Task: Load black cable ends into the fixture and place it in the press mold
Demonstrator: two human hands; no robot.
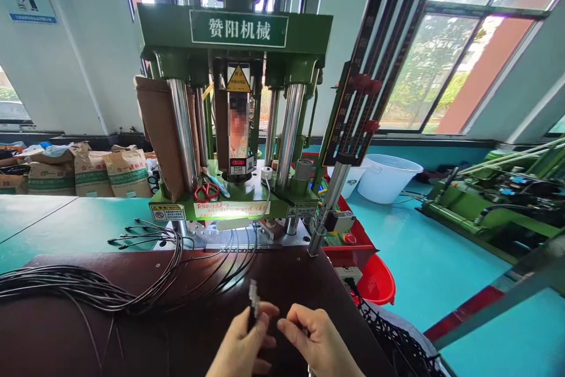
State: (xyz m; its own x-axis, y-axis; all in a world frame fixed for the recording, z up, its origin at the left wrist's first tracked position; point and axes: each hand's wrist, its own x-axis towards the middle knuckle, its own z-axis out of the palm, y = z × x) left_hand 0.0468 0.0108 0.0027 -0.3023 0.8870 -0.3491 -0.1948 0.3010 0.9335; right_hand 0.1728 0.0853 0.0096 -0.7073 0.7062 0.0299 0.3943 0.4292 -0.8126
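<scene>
My left hand [242,342] is closed in a pinch on a small dark connector piece with a pale tip [253,300], held upright over the dark brown table [66,336]. My right hand [315,342] sits just to its right, fingers curled and pinched toward the same piece; what it grips is too small to make out. A bundle of thin black cables [88,289] runs from the left edge across the table, and several of them lead into the mould area of the green vertical moulding machine [238,30] in front of me.
Red-handled scissors [206,191] lie on the machine's green base. A red basin [375,283] and a white bucket [386,177] stand on the teal floor at right. Paper sacks [110,172] are stacked at back left. Another green machine [494,200] stands at far right.
</scene>
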